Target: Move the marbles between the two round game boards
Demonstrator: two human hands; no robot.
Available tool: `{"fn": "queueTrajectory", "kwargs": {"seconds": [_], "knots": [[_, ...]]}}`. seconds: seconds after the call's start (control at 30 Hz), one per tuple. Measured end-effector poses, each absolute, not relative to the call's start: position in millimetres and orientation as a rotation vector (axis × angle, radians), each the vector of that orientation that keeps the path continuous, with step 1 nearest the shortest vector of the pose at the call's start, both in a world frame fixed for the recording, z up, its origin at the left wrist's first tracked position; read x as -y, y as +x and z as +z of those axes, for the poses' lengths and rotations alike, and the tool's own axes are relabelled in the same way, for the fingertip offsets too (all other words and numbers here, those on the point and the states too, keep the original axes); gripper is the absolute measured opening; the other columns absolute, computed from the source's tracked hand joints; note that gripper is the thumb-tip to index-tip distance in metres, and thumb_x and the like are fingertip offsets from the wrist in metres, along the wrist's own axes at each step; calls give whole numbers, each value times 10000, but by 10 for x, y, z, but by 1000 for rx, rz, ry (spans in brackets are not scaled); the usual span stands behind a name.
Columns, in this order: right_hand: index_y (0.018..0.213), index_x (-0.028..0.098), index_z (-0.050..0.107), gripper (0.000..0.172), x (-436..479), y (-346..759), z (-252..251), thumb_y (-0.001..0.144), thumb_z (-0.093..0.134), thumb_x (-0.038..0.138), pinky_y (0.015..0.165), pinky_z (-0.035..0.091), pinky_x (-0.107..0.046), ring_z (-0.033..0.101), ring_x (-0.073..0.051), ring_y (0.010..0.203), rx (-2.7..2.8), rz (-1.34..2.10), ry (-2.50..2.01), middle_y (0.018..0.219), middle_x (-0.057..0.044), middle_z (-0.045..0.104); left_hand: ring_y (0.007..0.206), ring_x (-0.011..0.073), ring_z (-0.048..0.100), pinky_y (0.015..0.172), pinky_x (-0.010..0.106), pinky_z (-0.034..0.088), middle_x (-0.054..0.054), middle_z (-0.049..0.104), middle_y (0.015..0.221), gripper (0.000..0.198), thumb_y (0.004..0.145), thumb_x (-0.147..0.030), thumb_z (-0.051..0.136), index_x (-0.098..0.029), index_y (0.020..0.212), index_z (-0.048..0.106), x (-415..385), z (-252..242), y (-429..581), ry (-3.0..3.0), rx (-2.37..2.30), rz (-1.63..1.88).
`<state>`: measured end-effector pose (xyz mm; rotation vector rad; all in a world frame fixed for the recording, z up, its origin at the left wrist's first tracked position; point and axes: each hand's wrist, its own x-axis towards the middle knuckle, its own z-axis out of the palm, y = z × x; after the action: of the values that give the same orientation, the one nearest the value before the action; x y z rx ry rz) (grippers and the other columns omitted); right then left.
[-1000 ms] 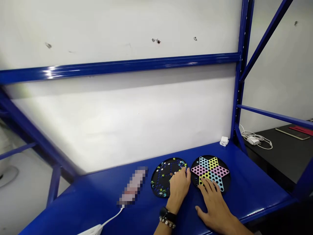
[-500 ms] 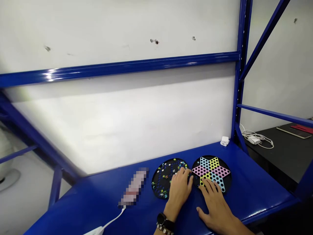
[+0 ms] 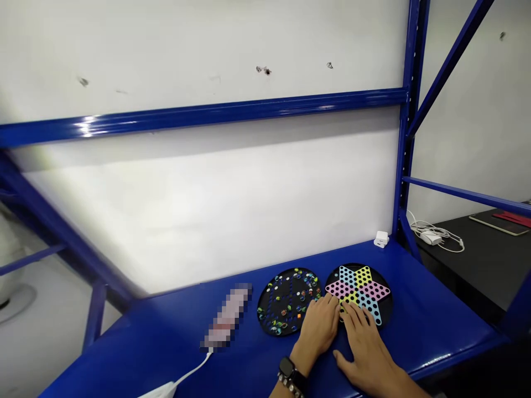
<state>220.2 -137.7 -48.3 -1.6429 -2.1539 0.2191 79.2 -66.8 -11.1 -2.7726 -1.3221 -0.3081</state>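
Observation:
My left hand (image 3: 318, 327), with a watch and a beaded bracelet at its wrist, lies over the gap between two round black boards. Its fingers are curled together at the near-left edge of the Chinese checkers board (image 3: 359, 286); whatever they pinch, if anything, is hidden. Fingers and thumb apart, my right hand (image 3: 367, 345) rests its fingertips at the near edge of that board's pastel star. To the left is the other round board (image 3: 276, 304), scattered with colourful glass marbles and an orange cube (image 3: 299, 316).
A pixelated flat object (image 3: 229, 318) with a white cable lies left of the boards on the blue shelf (image 3: 136, 342). A white adapter (image 3: 381, 239) stands at the back right. Blue posts and a crossbar (image 3: 232, 113) frame the space. Coiled white cable (image 3: 435, 235) lies on the dark table.
My left hand has moved right, from over the marble board to the edge of the star board, uncovering more marbles and the orange cube. My right hand has stayed about where it was.

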Motion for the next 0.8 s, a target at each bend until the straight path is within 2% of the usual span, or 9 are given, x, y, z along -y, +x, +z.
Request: {"fn": "queueTrajectory", "kwargs": {"seconds": [0.23,0.37,0.57,0.7,0.8], "knots": [[1476,170,410,699,1395,2193,-441,836,554,411,1185,197,-514,294,-336,1427,2156,199,-1655,1553,-104,371,956,211,560,821,347,419,57,580,1086,232,992,-292,348,-209,1055,556,707,-68,801,-2599,1510,-457],[1477,169,413,696,1390,2197,-447,839,545,414,1184,194,-520,293,-337,1427,2155,217,-1650,1556,-101,367,979,228,552,833,370,421,60,597,1074,275,999,-251,304,-216,1030,575,707,-108,810,-2625,1452,-359],[1451,189,448,664,1386,2205,-433,834,553,412,1193,179,-511,313,-327,1418,2151,249,-1641,1552,-83,377,876,214,584,771,349,434,53,627,978,296,984,-176,296,-212,994,589,695,-128,816,-2725,1350,-184],[1455,190,444,661,1378,2210,-457,837,546,402,1188,185,-516,313,-329,1418,2147,247,-1634,1549,-87,382,864,216,590,761,343,437,64,638,946,300,980,-160,293,-195,956,590,681,-183,783,-2740,1261,-189],[1464,193,431,686,1367,2217,-476,824,560,402,1185,192,-510,309,-331,1419,2155,261,-1629,1553,-89,374,936,223,590,828,361,444,79,647,991,330,990,-154,256,-188,1001,584,671,-259,745,-2738,1233,-263]]}}
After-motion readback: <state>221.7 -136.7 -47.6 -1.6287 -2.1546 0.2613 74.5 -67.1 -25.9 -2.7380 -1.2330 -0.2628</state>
